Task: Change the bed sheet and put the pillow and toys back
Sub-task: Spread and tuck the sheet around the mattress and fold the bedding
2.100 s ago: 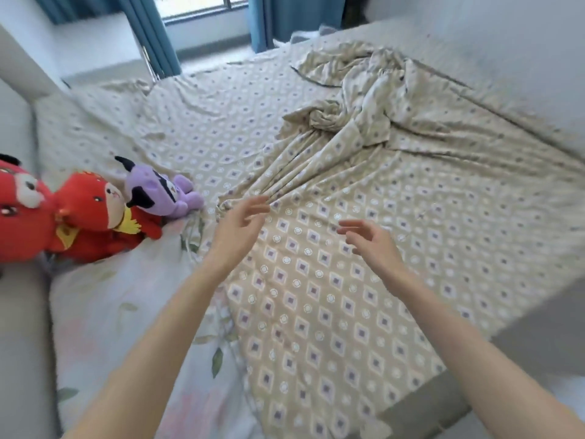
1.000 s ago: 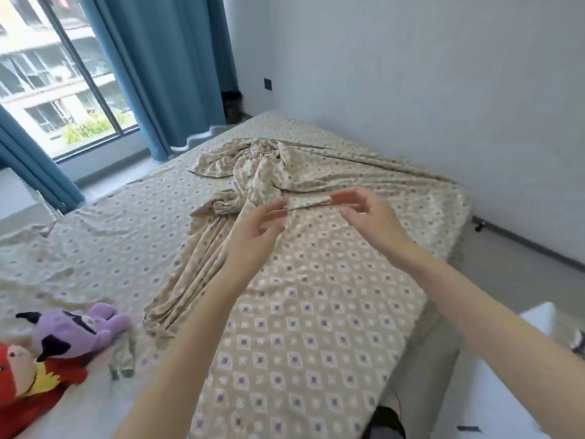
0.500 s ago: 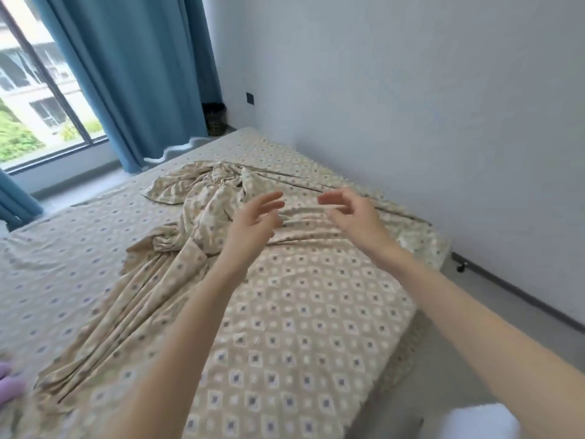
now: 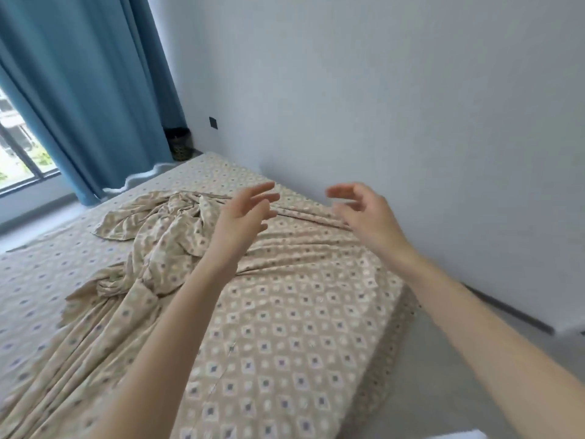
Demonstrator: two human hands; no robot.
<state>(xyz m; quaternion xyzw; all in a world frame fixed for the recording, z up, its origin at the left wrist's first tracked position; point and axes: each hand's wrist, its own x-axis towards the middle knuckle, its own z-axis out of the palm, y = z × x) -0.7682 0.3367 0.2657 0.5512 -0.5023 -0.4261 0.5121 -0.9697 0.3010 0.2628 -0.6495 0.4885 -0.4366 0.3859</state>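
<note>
Just above the beige diamond-print fabric bed sheet point(image 4: 285, 327), left hand point(image 4: 243, 217) and right hand point(image 4: 367, 213) hovered released, grasping nothing. Sheet's bunched ridge point(image 4: 152, 248) ran 7-to-1 o'clock, lying 8 o'clock of left hand, the nearer.

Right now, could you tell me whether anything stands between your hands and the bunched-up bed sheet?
Nothing visible does. The bunched-up bed sheet lies bare, with nothing on it. The left hand and the right hand are raised above it, open and empty.
</note>
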